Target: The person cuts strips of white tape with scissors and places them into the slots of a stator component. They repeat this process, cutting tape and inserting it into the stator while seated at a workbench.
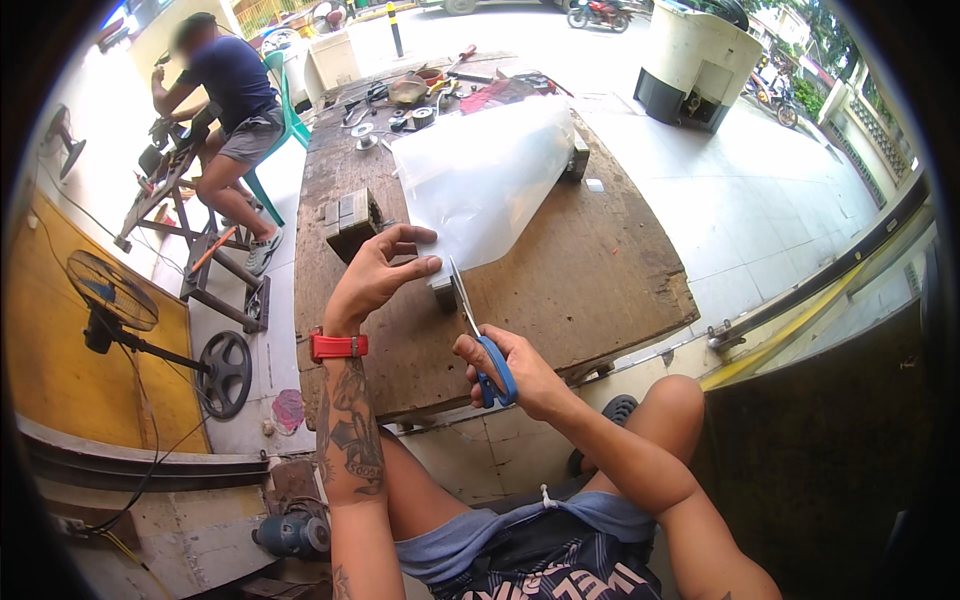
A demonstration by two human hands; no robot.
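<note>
Sheet (490, 170) at upper centre of the frame seems light, floppy and slippery, best held at its near edge, where left fingers (412, 268) pinch it, while right fingers (468, 349) grasp scissors (506, 376).

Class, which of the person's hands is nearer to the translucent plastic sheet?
Left. The left hand is at the plastic sheet's near-left corner; the right hand is farther back toward the body, holding scissors with their blades at the near edge.

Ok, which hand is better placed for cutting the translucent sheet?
Probably the right hand: it holds the blue-handled scissors, blades at the near edge of the sheet. The left hand holds no tool.
</note>
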